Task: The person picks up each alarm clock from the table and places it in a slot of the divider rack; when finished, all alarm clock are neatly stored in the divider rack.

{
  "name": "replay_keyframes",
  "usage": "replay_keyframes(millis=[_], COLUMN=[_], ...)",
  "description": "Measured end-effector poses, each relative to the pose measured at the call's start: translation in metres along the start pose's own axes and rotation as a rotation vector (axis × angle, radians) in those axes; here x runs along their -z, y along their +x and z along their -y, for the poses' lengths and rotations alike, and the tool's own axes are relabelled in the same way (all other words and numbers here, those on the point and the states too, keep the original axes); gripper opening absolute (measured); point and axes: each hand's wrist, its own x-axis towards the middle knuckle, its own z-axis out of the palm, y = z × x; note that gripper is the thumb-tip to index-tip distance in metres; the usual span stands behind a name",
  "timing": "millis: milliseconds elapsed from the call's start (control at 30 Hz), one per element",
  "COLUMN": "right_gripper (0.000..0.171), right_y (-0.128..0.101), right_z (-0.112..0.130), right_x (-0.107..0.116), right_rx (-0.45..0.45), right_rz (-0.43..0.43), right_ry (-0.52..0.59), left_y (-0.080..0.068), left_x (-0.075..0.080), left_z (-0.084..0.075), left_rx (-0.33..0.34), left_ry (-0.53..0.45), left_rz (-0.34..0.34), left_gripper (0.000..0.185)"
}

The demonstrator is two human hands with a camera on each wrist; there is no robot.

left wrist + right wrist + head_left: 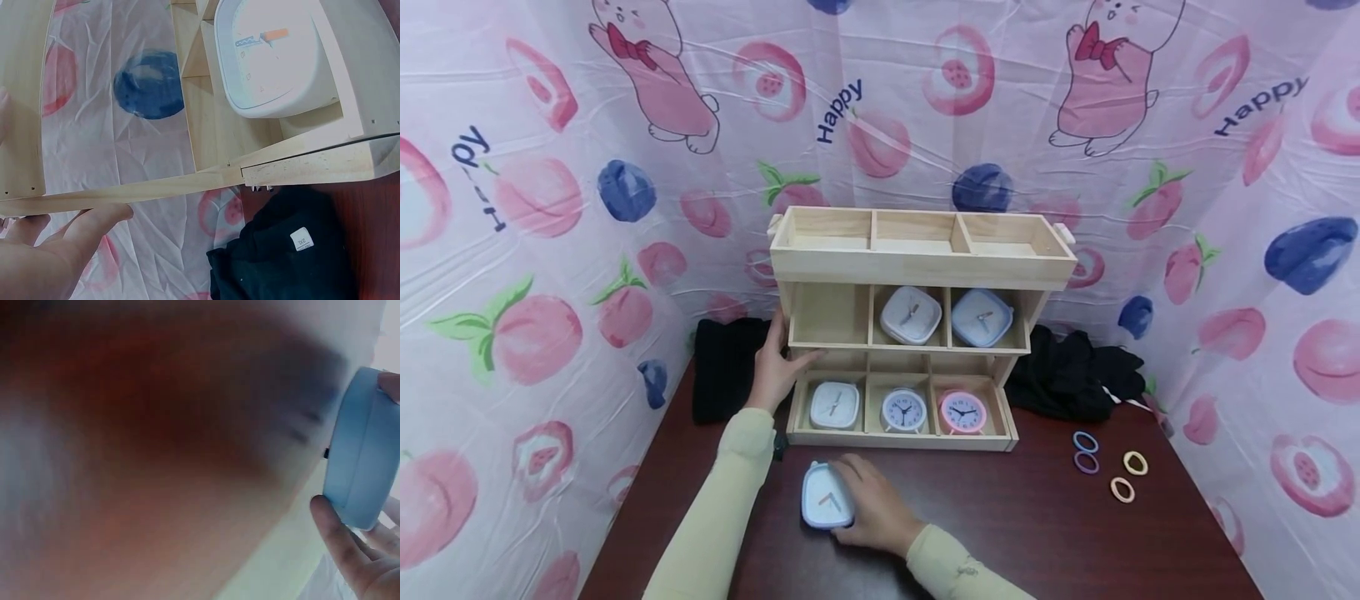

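Observation:
A three-tier wooden shelf (pixel 925 268) with compartments stands on the table. At its left side my left hand (pixel 773 371) grips the frame by the middle tier; in the left wrist view that hand (pixel 56 256) lies against the wooden edge. Just above the table in front, my right hand (pixel 876 508) holds a light blue alarm clock (pixel 827 497) by its sides; the clock's edge (pixel 362 450) shows in the right wrist view. The middle tier holds a white clock (pixel 911 315) and a blue clock (pixel 982 317). Below are a white clock (pixel 835 405), a lavender clock (pixel 903 411) and a pink clock (pixel 962 412).
Black cloth (pixel 724 367) lies left of the shelf, and more dark cloth (pixel 1067 375) is bunched at its right. Several small rings, one a blue ring (pixel 1086 442), lie on the table (pixel 1000 517) at right. A fruit-printed curtain (pixel 880 100) surrounds the table.

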Motion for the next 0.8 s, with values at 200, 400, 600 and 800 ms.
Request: replay_keyframes(millis=[200, 400, 600, 800], right_gripper=[0.101, 0.087, 0.067, 0.065], right_y=[0.021, 0.061, 0.107, 0.147], right_z=[-0.011, -0.02, -0.024, -0.027], right_x=[0.036, 0.085, 0.116, 0.125], right_rx=[0.062, 0.114, 0.108, 0.044], right_rz=[-0.178, -0.392, -0.565, -0.642], right_ry=[-0.014, 0.003, -0.008, -0.047], left_y=[-0.001, 0.002, 0.004, 0.003], left_x=[0.001, 0.001, 0.002, 0.001], left_z=[-0.001, 0.0, 0.001, 0.002], left_rx=[0.007, 0.004, -0.009, -0.007], left_ry=[0.007, 0.0, -0.02, 0.027], left_rz=[0.005, -0.004, -0.022, -0.025], left_gripper=[0.114, 0.115, 0.108, 0.109])
